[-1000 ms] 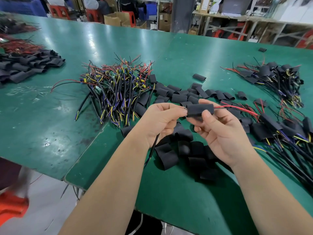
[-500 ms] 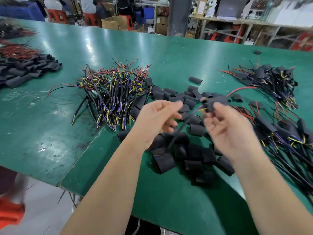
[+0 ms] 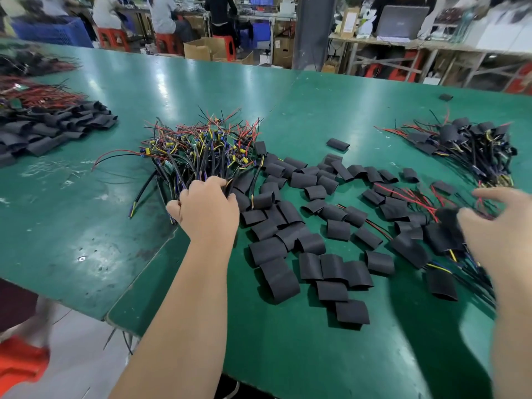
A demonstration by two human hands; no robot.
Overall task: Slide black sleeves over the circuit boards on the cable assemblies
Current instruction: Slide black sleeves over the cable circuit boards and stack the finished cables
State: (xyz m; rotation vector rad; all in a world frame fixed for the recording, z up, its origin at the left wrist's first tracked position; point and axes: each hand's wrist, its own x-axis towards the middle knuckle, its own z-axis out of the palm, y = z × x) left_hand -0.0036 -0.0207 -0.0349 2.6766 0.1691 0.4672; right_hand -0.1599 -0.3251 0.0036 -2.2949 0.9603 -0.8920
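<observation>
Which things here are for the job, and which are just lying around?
For the job: bare cable pile, loose black sleeves, sleeved cables, left hand in the pile.
Just around: laptop, cardboard box, red stool, blue crate.

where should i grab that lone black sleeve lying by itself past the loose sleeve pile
Probably pinch the lone black sleeve at its middle, grip across its two long edges, coming straight down from above. It lies flat on the green table, apart from the other sleeves, so both edges are free.
</observation>
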